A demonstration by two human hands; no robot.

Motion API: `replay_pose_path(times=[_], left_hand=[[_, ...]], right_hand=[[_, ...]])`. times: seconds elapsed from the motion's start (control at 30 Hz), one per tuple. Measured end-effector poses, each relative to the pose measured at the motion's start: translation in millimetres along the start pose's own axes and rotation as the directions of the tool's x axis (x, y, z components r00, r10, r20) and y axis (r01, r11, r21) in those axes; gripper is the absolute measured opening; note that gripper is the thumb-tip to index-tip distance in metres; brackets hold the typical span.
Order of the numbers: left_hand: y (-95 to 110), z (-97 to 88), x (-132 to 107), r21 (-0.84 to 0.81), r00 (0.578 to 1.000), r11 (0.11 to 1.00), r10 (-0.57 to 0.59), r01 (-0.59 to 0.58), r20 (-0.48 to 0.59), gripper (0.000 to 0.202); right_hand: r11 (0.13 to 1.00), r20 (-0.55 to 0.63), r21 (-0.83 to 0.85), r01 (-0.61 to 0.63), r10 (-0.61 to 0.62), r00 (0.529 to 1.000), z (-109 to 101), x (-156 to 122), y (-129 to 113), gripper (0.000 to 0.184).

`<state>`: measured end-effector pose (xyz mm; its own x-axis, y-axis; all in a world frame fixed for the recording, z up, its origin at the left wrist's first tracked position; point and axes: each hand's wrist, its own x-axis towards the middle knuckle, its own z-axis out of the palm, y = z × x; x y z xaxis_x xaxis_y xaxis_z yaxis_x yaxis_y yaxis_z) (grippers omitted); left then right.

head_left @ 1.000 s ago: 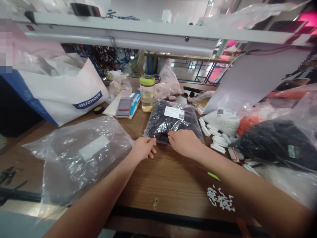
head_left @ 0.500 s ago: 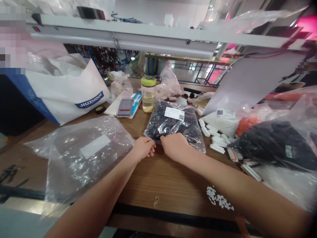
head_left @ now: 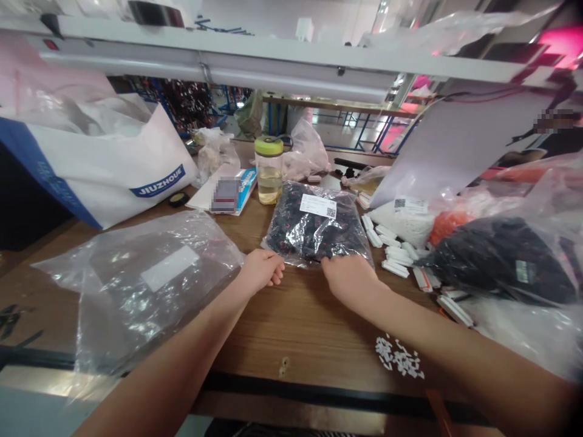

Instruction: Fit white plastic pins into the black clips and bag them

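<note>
1. Your left hand lies loosely curled and empty on the wooden table, just beside the bag.
2. Your right hand touches the bag's near edge, well apart from the left; grip unclear.
3. The clear bag of dark goods lies flat mid-table, near a green-lidded jar.
4. Loose white pieces lie right of your hands.
5. Blue steel racking stands beyond, under a white overhead rail.

Black, red-flecked packet with white label

Green-lidded jar, perhaps of oil, and white tote bag.
</note>
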<state>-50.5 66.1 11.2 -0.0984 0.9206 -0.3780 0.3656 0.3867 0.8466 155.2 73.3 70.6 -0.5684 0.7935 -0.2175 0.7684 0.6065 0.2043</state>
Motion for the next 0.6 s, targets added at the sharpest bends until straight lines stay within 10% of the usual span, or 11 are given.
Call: replay_pose_path(times=[0.27, 0.33, 0.47, 0.6], left_hand=[[10.6, 6.3, -20.3, 0.324, 0.969, 0.931, 0.215, -0.166, -0.121, 0.036], [14.4, 12.6, -24.7, 0.499, 0.888, 0.804, 0.439, -0.323, -0.133, 0.034], [15.0, 29.7, -23.6, 0.702, 0.667, 0.379, 0.722, -0.603, 0.184, 0.032], [9.5, 42.3, -19.6, 0.768, 0.683, 0.311, 0.699, -0.56, 0.215, 0.036]], right_hand=[[0.947, -0.096, -0.102, -0.305, 0.296, 0.95, -3.7, -41.6, 90.6, 0.027], [0.868, -0.202, -0.116, -0.483, 0.455, 0.867, 2.2, -42.6, 122.3, 0.034], [0.808, -0.245, -0.096, -0.581, 0.547, 0.801, 25.7, -31.6, 161.2, 0.04], [0.819, -0.291, -0.111, -0.563, 0.515, 0.806, 44.4, -23.1, 169.7, 0.046]])
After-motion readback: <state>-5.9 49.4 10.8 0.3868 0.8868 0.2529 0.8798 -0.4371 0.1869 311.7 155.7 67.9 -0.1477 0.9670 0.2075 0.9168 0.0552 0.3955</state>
